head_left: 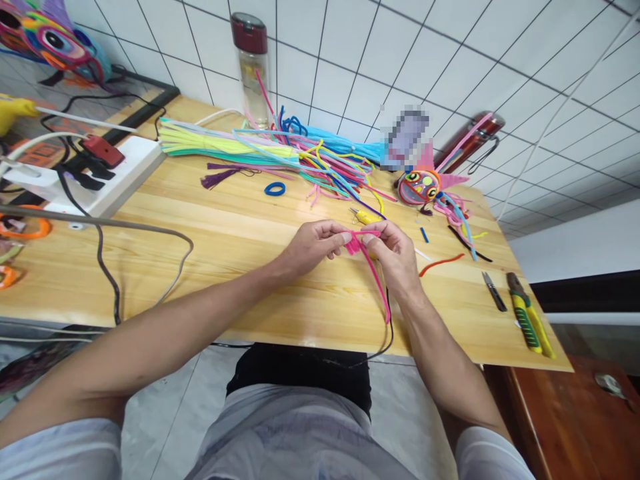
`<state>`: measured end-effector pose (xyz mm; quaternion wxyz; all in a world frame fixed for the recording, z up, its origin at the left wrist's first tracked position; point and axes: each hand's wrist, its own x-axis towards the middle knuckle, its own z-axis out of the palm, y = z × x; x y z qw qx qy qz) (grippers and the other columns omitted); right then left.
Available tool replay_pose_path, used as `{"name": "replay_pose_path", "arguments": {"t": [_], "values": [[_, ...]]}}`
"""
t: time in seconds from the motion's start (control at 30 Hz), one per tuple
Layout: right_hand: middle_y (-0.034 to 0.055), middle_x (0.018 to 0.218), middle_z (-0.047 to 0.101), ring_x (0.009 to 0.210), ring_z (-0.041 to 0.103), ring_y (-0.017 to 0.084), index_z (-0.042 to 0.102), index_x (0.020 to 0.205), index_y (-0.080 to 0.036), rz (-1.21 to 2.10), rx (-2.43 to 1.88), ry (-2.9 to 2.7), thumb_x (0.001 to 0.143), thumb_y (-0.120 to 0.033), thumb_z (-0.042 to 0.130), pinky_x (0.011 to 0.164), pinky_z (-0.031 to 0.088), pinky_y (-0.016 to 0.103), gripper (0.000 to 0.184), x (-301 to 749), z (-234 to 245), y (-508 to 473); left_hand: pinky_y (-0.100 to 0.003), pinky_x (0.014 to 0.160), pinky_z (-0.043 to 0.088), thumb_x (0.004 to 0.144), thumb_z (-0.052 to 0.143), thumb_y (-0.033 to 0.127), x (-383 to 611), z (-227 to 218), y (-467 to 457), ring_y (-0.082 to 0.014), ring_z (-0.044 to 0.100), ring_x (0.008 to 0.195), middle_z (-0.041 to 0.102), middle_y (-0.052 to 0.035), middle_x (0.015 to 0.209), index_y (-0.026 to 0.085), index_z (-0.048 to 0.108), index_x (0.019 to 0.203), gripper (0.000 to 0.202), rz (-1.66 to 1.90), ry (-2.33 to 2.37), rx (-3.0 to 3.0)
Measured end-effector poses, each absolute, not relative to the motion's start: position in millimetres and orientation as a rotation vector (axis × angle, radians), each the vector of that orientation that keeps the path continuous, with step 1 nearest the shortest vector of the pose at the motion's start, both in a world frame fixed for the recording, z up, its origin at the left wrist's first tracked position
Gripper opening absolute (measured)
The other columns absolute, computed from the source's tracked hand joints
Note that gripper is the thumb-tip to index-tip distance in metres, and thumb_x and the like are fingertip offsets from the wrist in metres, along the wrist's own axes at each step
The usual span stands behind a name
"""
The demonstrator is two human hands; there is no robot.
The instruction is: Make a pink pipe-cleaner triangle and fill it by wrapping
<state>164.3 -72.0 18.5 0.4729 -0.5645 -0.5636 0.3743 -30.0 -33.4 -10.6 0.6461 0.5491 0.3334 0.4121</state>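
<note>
Both my hands meet over the middle of the wooden table (240, 227). My left hand (313, 245) pinches the folded end of a pink pipe cleaner (376, 275). My right hand (395, 257) is closed on the same pink pipe cleaner from the other side. Its long tail hangs down toward the table's front edge, beside a thin black wire. A heap of coloured pipe cleaners (280, 157) lies at the back of the table. A small fish-like pipe cleaner figure (425, 187) stands to the right of my hands.
A white power strip (120, 177) with plugs and cables sits at the left. Two bottles (253, 67) stand by the tiled wall. Small black snips (494, 291) and yellow-green pliers (529, 320) lie at the right edge. A red pipe cleaner (440, 264) and blue ring (275, 189) lie loose.
</note>
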Motion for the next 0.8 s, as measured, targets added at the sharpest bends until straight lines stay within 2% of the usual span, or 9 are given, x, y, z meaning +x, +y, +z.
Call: {"name": "replay_pose_path", "arguments": {"t": [0.17,0.43,0.57,0.8], "values": [[-0.0019,0.077,0.068,0.072,0.059,0.017,0.070,0.087,-0.024,0.977,-1.355,-1.392,0.084,-0.042,0.080,0.070,0.049,0.032,0.020,164.7,16.3,-70.9,-0.026,0.064,0.051,0.078,0.090,0.053,-29.8,-10.8,-31.5,-0.0115,0.059,0.065,0.074,-0.0032,0.077,0.016,0.075,0.087,0.041,0.968,0.755,1.157],[-0.0034,0.069,0.066,0.063,0.052,0.013,0.077,0.084,-0.022,0.992,-1.356,-1.386,0.078,-0.044,0.086,0.062,0.045,0.029,0.025,159.1,11.5,-69.4,-0.025,0.063,0.050,0.075,0.093,0.051,-27.9,-9.0,-32.7,-0.0102,0.059,0.062,0.071,-0.0018,0.074,0.015,0.074,0.086,0.042,0.959,0.697,1.108],[-0.0030,0.071,0.068,0.066,0.056,0.015,0.076,0.085,-0.023,0.994,-1.321,-1.398,0.078,-0.044,0.085,0.068,0.051,0.031,0.024,156.8,11.5,-70.3,-0.025,0.063,0.049,0.076,0.092,0.050,-28.0,-9.7,-32.2,-0.0105,0.059,0.063,0.071,-0.0020,0.073,0.016,0.074,0.082,0.039,0.954,0.702,1.108],[-0.0024,0.071,0.065,0.066,0.055,0.015,0.072,0.081,-0.024,1.014,-1.357,-1.405,0.078,-0.040,0.080,0.064,0.046,0.031,0.018,159.0,16.5,-70.4,-0.026,0.062,0.045,0.077,0.088,0.049,-28.6,-14.1,-26.6,-0.0107,0.057,0.062,0.067,-0.0008,0.068,0.017,0.073,0.080,0.036,1.011,0.771,1.030]]}}
